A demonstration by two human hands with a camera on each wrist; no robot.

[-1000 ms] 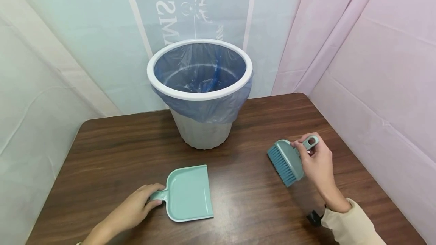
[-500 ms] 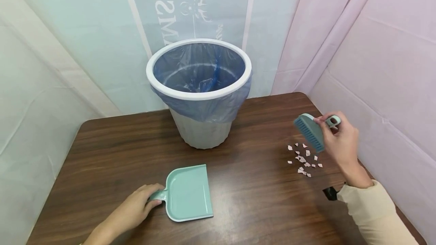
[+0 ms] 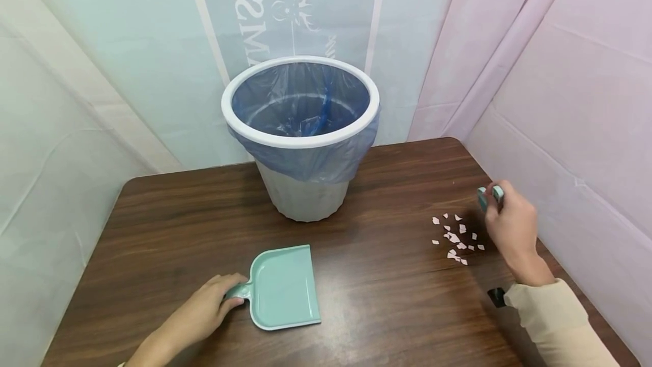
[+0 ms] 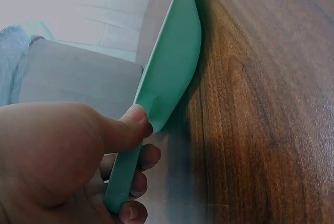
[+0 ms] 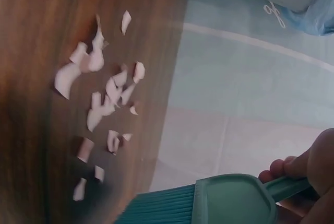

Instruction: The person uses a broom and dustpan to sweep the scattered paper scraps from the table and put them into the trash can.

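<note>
My left hand (image 3: 206, 307) grips the handle of a mint-green dustpan (image 3: 285, 287), thumb on one side and fingers curled round the other in the left wrist view. The pan lies on the table with its straight lip facing right. At the right, my right hand (image 3: 513, 225) holds a small green hand brush (image 5: 235, 200) by its handle, mostly hidden behind the hand in the head view. Its teal bristles (image 5: 162, 205) point down toward the tabletop. Several torn white paper scraps (image 3: 453, 238) lie scattered just left of the brush.
A white trash bin (image 3: 305, 200) lined with a translucent blue bag (image 3: 326, 160) stands at the back middle of the dark wood table (image 3: 168, 231). Pale cloth walls (image 3: 575, 129) rise behind and along both sides. A small black object (image 3: 496, 297) sits by the right sleeve.
My right hand has carried the brush rightward from over the scraps, uncovering them, and then turned and lowered it to their right. The left hand and dustpan have stayed put.
</note>
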